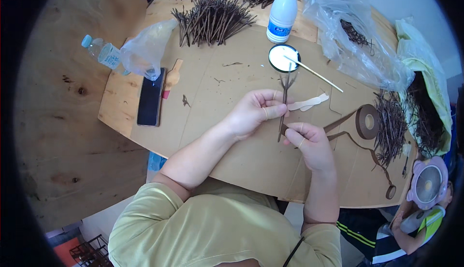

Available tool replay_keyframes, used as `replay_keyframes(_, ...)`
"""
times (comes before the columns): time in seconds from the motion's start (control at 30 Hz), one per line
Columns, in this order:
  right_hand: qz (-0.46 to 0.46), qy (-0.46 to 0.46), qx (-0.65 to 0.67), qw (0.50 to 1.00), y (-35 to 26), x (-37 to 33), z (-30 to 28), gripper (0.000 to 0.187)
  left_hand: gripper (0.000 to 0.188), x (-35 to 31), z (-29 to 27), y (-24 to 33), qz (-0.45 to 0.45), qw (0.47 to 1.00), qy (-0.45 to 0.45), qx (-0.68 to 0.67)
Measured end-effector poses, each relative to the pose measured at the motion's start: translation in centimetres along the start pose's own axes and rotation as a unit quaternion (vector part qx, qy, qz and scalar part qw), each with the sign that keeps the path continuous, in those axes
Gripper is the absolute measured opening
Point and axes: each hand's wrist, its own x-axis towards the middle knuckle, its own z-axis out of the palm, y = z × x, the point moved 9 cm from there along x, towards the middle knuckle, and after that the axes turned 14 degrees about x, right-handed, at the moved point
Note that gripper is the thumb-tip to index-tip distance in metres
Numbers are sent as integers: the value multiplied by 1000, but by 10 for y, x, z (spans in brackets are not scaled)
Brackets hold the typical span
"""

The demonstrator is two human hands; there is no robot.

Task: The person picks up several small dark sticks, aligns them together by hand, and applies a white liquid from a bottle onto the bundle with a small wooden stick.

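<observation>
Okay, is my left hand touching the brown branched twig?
Touching. The head view shows the left hand pinching the brown branched twig between thumb and fingers.

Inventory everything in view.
Twig bundles: several, brown, back
White bottle: one, back
Clear bottle: one, left
Plastic bags: two, clear, left, right
Phone: one, black, left
Dish: one, black rim, centre
Stick: one, pale, across dish
Strips: unclear count, pale, centre
Tape rolls: two, brown, right
Twig pile: one, brown, right
Sack: one, green, right
Fan: one, lilac, right
Cardboard: tan, tabletop
Wooden panel: one, brown, left
Another person: one, right
Stem: one, brown, centre
Left hand: one, on stem
Right hand: one, on tape
</observation>
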Motion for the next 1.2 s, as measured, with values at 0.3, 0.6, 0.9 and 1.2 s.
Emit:
replay_keyframes(0.3, 3, -28, 53, 998, -2, 0, 6, 8, 26, 2, 15, -3, -1, 987, -77, -144)
replay_keyframes(0.6, 6, 4, 7, 1000, -1, 0, 2, 13, 23, -2, 4, -1, -17, 999, -25, 26)
replay_keyframes(0.9, 34, -51, 66, 996, 1, -1, 7, 13, 25, 1, 12, -4, 17, 983, -115, -145)
replay_keyframes(1.2, -12, -30, 74, 997, -2, 0, 4, 10, 25, 0, 17, 1, 12, 993, -50, -107)
